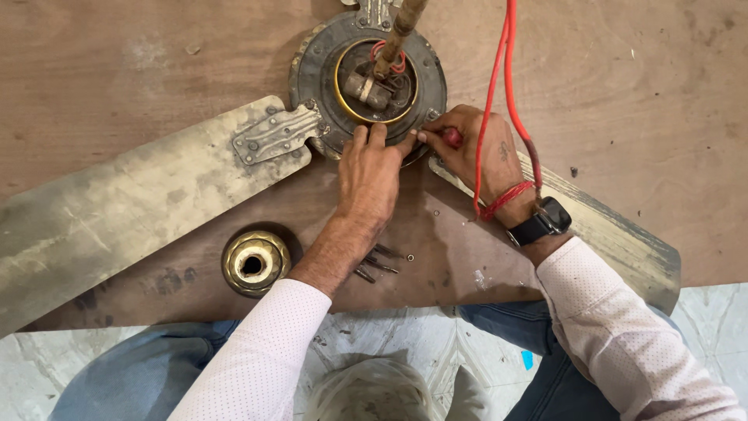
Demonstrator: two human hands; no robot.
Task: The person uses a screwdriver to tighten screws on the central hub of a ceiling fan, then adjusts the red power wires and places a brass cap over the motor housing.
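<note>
Plywood board (623, 93): ceiling fan motor hub (368, 78) lies just ahead of both hands.
Left hand (368, 175) rests open-fingered on hub rim; right hand (475, 152), beside it, pinches a red-handled tool (451, 137).

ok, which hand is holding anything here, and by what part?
Right hand grips a red-handled tool by its handle; the tip is hidden. Left hand holds nothing, its fingertips pressing on the rim of the ceiling fan motor housing.

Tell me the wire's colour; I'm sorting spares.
Red wire, clearest in the head view, hanging over the right hand.
</note>
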